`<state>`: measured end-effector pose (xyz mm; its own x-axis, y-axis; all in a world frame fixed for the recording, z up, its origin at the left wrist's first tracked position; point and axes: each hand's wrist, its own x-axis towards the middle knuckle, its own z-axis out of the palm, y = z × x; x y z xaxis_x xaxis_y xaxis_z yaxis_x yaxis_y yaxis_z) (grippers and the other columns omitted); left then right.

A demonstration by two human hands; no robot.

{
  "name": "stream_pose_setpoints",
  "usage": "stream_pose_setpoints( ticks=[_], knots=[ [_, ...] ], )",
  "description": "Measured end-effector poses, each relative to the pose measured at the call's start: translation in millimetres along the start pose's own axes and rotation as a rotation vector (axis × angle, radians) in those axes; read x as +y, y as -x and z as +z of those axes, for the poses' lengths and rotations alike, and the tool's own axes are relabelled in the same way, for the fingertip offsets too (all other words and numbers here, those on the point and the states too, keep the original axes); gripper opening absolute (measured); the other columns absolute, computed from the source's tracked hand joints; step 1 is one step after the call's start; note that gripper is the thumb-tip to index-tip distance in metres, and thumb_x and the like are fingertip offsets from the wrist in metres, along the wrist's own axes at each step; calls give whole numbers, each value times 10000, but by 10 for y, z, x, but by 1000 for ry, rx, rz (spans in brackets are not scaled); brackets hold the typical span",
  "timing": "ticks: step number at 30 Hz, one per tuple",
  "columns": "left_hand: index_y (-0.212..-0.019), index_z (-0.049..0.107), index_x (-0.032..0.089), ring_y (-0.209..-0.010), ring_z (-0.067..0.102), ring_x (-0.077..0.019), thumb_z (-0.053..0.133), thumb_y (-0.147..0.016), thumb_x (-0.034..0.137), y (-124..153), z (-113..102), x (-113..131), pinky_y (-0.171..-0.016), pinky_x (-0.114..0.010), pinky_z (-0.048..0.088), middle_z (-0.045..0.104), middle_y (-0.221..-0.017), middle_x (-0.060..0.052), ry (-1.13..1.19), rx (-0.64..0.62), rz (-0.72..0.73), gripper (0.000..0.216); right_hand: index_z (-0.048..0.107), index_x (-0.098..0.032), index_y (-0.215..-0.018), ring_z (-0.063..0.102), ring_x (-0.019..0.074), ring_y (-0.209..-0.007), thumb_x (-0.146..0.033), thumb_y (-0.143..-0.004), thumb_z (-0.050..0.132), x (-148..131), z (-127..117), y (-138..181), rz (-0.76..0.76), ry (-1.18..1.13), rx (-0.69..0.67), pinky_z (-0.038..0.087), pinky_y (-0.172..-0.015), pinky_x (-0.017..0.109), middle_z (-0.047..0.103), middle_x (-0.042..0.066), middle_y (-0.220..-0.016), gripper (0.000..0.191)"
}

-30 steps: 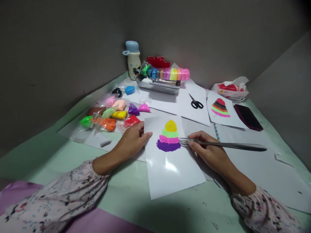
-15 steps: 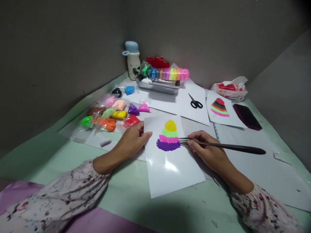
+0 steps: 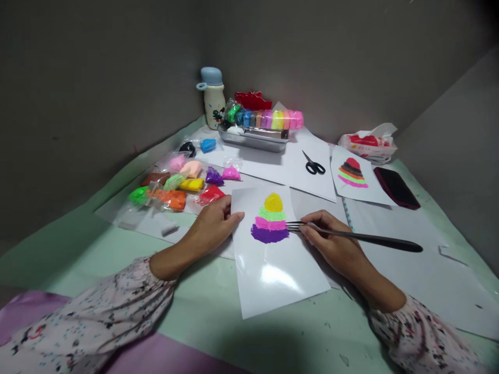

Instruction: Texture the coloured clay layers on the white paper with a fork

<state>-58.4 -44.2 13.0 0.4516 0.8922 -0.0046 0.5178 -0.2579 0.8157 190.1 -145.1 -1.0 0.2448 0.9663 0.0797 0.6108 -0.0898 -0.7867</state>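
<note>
My left hand (image 3: 214, 223) pinches the left edge of a glossy white sheet of paper (image 3: 280, 280), thumb on top and the other fingers partly hidden. On the sheet sits a layered clay shape (image 3: 272, 224): yellow at the top, then light green, pink and purple. In my right hand (image 3: 335, 239) is a dark metal fork (image 3: 382, 240), gripped near its head with the handle pointing right. Its tines reach the right edge of the pink and purple layers. Whether they press into the clay I cannot tell.
Several bagged clay lumps (image 3: 171, 182) lie to the left. Behind are a metal tray (image 3: 253, 140), a wrapped row of colored clay (image 3: 268, 118) and a bottle (image 3: 214, 98). Scissors (image 3: 314, 165), a second clay picture (image 3: 374, 192), a phone (image 3: 397, 187) and a tissue pack (image 3: 368, 144) stand right.
The fork's handle end has swung slightly down and toward me, while its tines stay at the clay's right edge. My left hand and the sheet have hardly moved.
</note>
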Motion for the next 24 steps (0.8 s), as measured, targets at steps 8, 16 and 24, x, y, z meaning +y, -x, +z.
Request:
stream_pose_setpoints(
  ticks=[8, 16, 24],
  knots=[
    [-842, 545, 179, -648, 530, -157, 511, -813, 335, -7, 1, -3, -588, -283, 379, 591, -725, -5, -1, 6, 2, 162, 621, -217, -915, 567, 151, -641, -339, -811, 613, -13, -8, 10, 20, -41, 0, 440, -573, 272, 647, 12, -754, 160],
    [-865, 564, 177, -656, 539, -161, 509, -808, 328, -2, 2, 0, -595, -290, 388, 604, -742, -13, 10, 6, 2, 170, 620, -216, -910, 581, 157, -663, -342, -816, 606, 9, 3, 6, 18, -32, 25, 449, -584, 277, 659, 16, -770, 158],
    [-867, 567, 180, -645, 538, -163, 514, -805, 335, -3, -1, 5, -583, -291, 388, 596, -723, -13, 31, 1, -3, 175, 628, -214, -906, 600, 168, -689, -339, -808, 612, -12, -6, 16, -2, -3, 28, 452, -582, 279, 668, 30, -793, 160]
  ],
)
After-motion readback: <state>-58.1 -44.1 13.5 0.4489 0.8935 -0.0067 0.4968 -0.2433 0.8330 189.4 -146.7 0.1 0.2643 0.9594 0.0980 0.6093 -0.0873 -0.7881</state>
